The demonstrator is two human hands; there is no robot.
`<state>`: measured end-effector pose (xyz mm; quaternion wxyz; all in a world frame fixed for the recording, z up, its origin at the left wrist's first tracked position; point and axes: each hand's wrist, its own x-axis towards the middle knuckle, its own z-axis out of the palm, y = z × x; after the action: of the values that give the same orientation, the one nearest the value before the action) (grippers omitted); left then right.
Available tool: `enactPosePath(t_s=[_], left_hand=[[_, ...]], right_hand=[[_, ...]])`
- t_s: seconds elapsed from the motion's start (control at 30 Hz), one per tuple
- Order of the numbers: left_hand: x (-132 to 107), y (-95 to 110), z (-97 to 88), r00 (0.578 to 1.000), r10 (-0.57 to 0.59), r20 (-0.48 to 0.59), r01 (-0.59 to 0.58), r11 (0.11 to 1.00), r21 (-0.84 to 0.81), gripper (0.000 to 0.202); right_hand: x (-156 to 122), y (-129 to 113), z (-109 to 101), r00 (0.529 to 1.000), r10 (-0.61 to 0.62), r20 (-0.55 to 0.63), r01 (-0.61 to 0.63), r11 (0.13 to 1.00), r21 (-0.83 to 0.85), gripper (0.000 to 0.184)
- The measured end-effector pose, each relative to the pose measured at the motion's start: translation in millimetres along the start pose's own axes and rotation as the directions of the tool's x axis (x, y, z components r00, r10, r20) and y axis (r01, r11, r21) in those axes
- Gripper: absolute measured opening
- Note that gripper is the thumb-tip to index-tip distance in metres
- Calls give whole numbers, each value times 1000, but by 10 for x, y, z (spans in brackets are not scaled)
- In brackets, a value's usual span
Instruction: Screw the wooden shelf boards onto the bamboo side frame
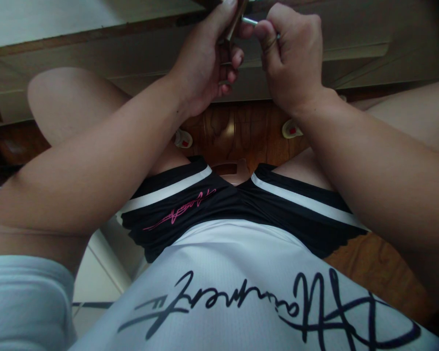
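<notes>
Brown strip (236, 21) in left grip (205, 61), metal rod (249, 21) in right grip (294, 56).

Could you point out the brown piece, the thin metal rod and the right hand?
Brown piece (236, 20), head view: its visible middle.
Metal rod (249, 21), head view: its exposed shaft.
Right hand (294, 56), head view: its middle.

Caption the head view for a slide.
Left grip holds a brown strip; right grip points a slim metal shaft toward it.
</notes>
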<state>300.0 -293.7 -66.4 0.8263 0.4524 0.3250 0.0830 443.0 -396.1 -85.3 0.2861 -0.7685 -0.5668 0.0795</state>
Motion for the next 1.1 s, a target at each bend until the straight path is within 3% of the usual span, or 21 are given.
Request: enactPosePath(t_s=[0.23,0.33,0.4,0.47,0.57,0.63,0.7,0.77,0.9,1.0,1.1], left_hand=[[48,-50,-40,1000,2,16,0,996,-84,35],[39,-48,-27,1000,17,-13,-17,999,-38,35],[28,-43,-12,999,36,-34,-37,999,-27,38],[21,-40,-3,998,48,-49,-50,998,-43,39],[20,-44,-3,999,35,-22,-38,991,-125,34],[27,-50,-6,999,36,1,-35,985,-167,33],[36,-56,-7,998,54,-19,-56,989,-138,36],[46,-58,-5,995,80,-60,-83,995,-63,44],[37,-35,-2,995,76,-62,-75,997,9,51],[8,-4,2,998,57,-40,-56,998,18,49],[-7,10,6,998,49,-38,-48,998,28,47]], right_hand=[[15,4,74,997,-66,-48,76,965,252,34],[39,-88,93,1000,7,-6,-3,874,486,46],[59,-164,79,990,103,98,-143,740,658,54],[80,-225,40,950,176,257,-311,538,783,52],[104,-261,-33,871,146,470,-492,245,835,39],[109,-263,-60,854,124,506,-520,172,836,35],[105,-265,-60,871,165,462,-490,225,842,39],[94,-269,-42,902,216,374,-428,338,838,47],[79,-257,-3,953,175,246,-301,504,809,55],[81,-234,12,957,166,238,-290,544,787,52],[85,-234,21,938,207,277,-346,519,782,46]])
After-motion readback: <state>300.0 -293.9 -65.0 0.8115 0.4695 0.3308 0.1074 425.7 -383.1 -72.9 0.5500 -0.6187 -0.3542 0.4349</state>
